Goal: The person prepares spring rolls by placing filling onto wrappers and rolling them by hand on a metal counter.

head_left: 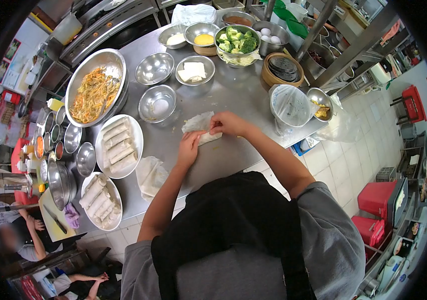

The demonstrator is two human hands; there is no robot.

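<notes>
On the steel table, a partly rolled wrapper (208, 138) lies between my hands. My left hand (191, 145) has its fingers closed on the roll's left end. At the right end, my right hand (227, 124) pinches the wrapper with bent fingers. A loose flap of thin sheet (198, 121) spreads just beyond the roll. To the left, finished rolls (118, 142) rest on an oval white plate (139, 131), and more rolls (101, 202) lie on a second white plate (118, 212). A stack of wrapper sheets (152, 176) sits near the table's front edge.
A large bowl of shredded filling (93, 95) stands at the left. Metal bowls, one holding broccoli (236, 41), line the back. A steamer basket (266, 80) and a plastic-lined tub (291, 106) stand right. A knife (55, 219) lies front left; two people are beyond.
</notes>
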